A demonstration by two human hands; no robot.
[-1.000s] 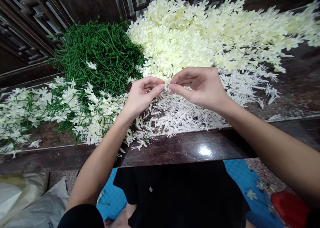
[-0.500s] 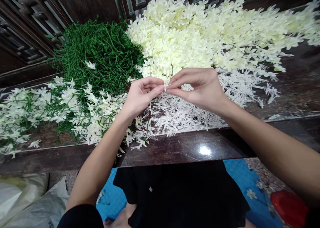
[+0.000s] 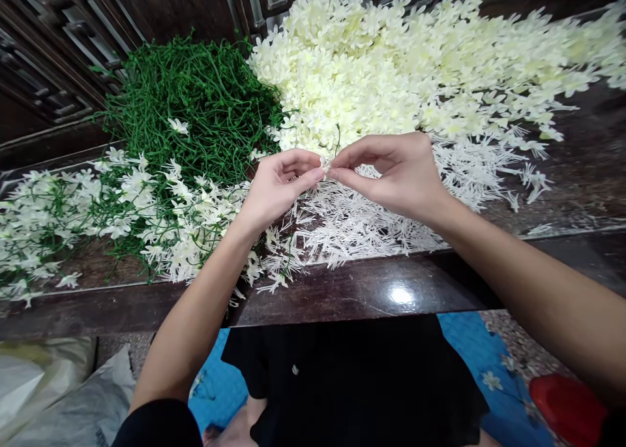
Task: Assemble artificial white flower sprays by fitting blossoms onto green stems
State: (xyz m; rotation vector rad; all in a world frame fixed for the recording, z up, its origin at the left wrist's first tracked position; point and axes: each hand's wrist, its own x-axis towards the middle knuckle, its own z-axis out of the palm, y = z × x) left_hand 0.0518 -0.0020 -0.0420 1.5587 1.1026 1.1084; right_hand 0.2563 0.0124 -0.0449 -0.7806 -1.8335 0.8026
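Observation:
Between my two hands is a small white artificial flower [image 3: 325, 165], largely covered by fingertips. A thin green stem [image 3: 338, 137] rises just behind it. My left hand [image 3: 286, 183] is closed in a pinch on the flower, thumb against forefinger. My right hand [image 3: 391, 169] pinches at the flower from the other side, its fingertips meeting my left ones. Below the hands lies a heap of white stamen pieces [image 3: 372, 228]. Loose cream petal flowers [image 3: 352, 75] are piled behind, and a mound of green plastic stems [image 3: 195, 107] stands to the left.
Assembled white flowers on green stems [image 3: 122, 205] spread along the left of the dark wooden bench [image 3: 342, 297]. Carved slats back it. On the floor are a blue mat [image 3: 222, 369], pale sacks [image 3: 63, 395] at left and a red object [image 3: 562, 404] at right.
My right fingertips have closed in tighter against the flower, with thumb and forefinger nearer each other. My left hand keeps nearly the same place, and the piles look unchanged.

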